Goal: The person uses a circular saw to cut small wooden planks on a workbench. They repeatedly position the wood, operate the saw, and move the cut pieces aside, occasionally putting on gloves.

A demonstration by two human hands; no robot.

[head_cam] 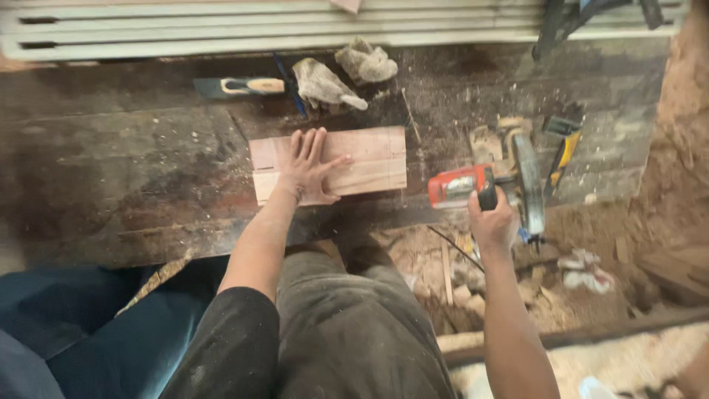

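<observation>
My left hand lies flat with fingers spread on a pale wooden board that rests on a dark, dusty workbench. Pencil lines mark the board near its left end. My right hand grips the black handle of an orange and grey circular saw, held to the right of the board and apart from it. The saw's blade guard points away from me.
A wood-handled scraper, a blue pencil and two worn work gloves lie behind the board. A yellow and black tool sits right of the saw. Offcuts and sawdust cover the floor. White slats run along the back.
</observation>
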